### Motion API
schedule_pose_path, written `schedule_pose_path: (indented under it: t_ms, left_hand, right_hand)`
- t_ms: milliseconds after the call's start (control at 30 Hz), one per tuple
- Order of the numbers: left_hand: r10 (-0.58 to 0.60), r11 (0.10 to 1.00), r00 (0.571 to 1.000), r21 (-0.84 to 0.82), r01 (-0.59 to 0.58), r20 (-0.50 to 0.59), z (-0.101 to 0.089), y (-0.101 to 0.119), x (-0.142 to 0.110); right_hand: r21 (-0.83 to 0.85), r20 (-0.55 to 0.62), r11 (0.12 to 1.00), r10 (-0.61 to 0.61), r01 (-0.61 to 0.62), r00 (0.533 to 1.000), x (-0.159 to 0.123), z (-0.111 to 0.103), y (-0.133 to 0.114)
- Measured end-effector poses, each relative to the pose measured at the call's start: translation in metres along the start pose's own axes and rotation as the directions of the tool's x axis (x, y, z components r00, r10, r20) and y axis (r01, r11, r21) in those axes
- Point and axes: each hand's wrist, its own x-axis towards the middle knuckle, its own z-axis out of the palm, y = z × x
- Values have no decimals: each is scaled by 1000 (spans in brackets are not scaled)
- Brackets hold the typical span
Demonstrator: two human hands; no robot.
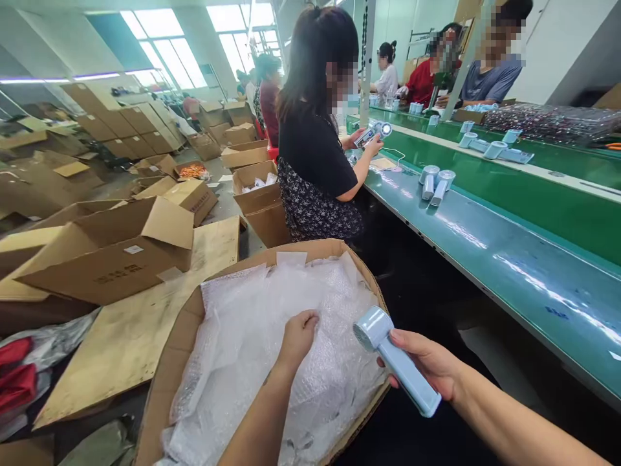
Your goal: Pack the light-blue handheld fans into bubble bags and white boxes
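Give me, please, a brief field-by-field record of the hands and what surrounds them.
Left hand: fingers curled over bubble wrap; grip unclear
Right hand: holding a light-blue device by its handle
Carton: open, filled with the bubble wrap
Bench: two similar devices close together near its edge
Co-worker: black top, holding an item in both hands

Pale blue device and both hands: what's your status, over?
Right hand gripping pale blue device. Left hand at bubble-wrap bags in open carton; fingers curled, grip unclear. No obstacle seen between the hands.
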Motion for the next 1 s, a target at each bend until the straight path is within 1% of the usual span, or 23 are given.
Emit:
schedule_pose_path:
  t_ms: [67,100,133,167,200,233,267,300,333,367,400,467,533,567,633,667,733,767,800,867,900,933,1000]
  left_hand:
    - [26,968,999,-250,-15,41,2,13,-13]
    - [34,912,998,-410,-6,61,1,20,-20]
    - [38,831,995,-556,19,91,-2,26,-27]
    - [42,748,990,-660,60,138,-8,31,-34]
    - [49,699,979,-706,109,200,-15,34,-37]
    - [58,689,959,-706,163,277,-22,36,-38]
    - [60,720,935,-664,202,350,-30,37,-34]
    - [54,794,916,-574,202,397,-38,36,-26]
    - [43,879,909,-448,163,415,-44,34,-14]
    - [32,947,915,-304,101,403,-49,32,0]
    - [30,988,930,-155,29,365,-52,30,16]
    - [42,998,963,40,-55,268,-52,28,46]
    - [63,989,983,122,-85,172,-42,28,63]
    - [81,982,988,160,-101,128,-34,28,62]
    - [119,964,989,226,-136,88,-10,26,45]
    - [134,957,986,245,-156,104,4,23,30]
    - [137,935,964,292,-202,227,32,10,-5]
    - [127,914,940,331,-235,317,45,2,-22]
    - [88,870,915,416,-263,395,55,-6,-35]
    - [29,823,899,500,-269,438,67,-21,-51]
    - [12,811,903,523,-260,430,70,-26,-54]
    - [14,814,909,523,-252,416,70,-31,-54]
    - [44,816,904,507,-277,424,68,-35,-50]
  right_hand:
    - [0,105,999,33,-33,994,7,1,0]
    - [6,151,999,36,-38,988,10,0,0]
    - [21,182,999,32,-36,983,12,-1,0]
    - [44,195,999,21,-31,981,13,-3,-1]
    - [75,194,997,6,-21,981,12,-6,-2]
    - [113,181,994,-11,-10,983,10,-9,-5]
    - [152,161,988,-22,-2,987,8,-12,-7]
    - [188,138,982,-27,1,990,5,-15,-10]
    - [219,114,976,-31,6,993,2,-17,-13]
    - [245,88,969,-34,12,996,0,-18,-16]
    - [263,61,964,-35,18,998,-2,-19,-17]
    - [273,13,961,-39,34,999,-4,-21,-17]
    - [265,-23,963,-45,49,999,-6,-22,-14]
    - [259,-36,964,-45,53,998,-7,-24,-12]
    - [260,-67,963,-49,65,997,-11,-28,-9]
    - [270,-86,960,-54,76,995,-14,-30,-8]
    - [294,-123,951,-60,94,991,-19,-33,-8]
    - [301,-137,949,-55,95,989,-21,-33,-8]
    - [302,-143,949,-44,86,989,-23,-33,-7]
    - [280,-128,959,-2,38,992,-22,-30,-4]
    - [257,-108,966,31,-2,994,-21,-28,-1]
    - [229,-80,972,70,-50,994,-19,-26,2]
    - [162,-7,975,155,-152,988,-14,-22,9]
